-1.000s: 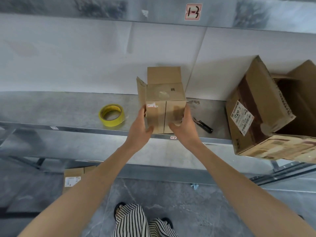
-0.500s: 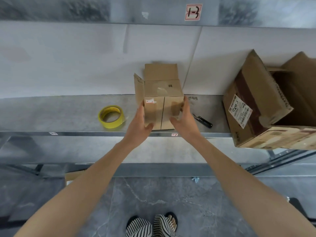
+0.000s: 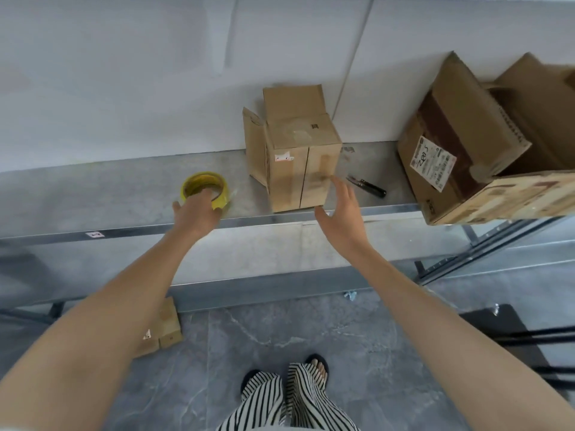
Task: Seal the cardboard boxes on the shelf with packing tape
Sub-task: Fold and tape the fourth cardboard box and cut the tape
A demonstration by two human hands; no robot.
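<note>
A small cardboard box (image 3: 295,154) stands on the metal shelf (image 3: 109,197) near its front edge, its front flaps folded together with an unsealed seam and two flaps sticking out at the back. A yellow roll of packing tape (image 3: 203,189) lies on the shelf to the left of it. My left hand (image 3: 196,213) reaches over the roll's near side, fingers relaxed, and it is unclear whether it touches. My right hand (image 3: 340,213) hovers open just right of the box's front, fingers straight, holding nothing.
A black utility knife (image 3: 367,186) lies on the shelf right of the small box. A large open cardboard box (image 3: 466,150) with a white label lies tipped at the right end. Small cardboard boxes (image 3: 165,331) sit on the floor below.
Both hands have let go of the small box, which now stands on the shelf. My left hand has moved left to the tape roll; my right hand has drawn back slightly.
</note>
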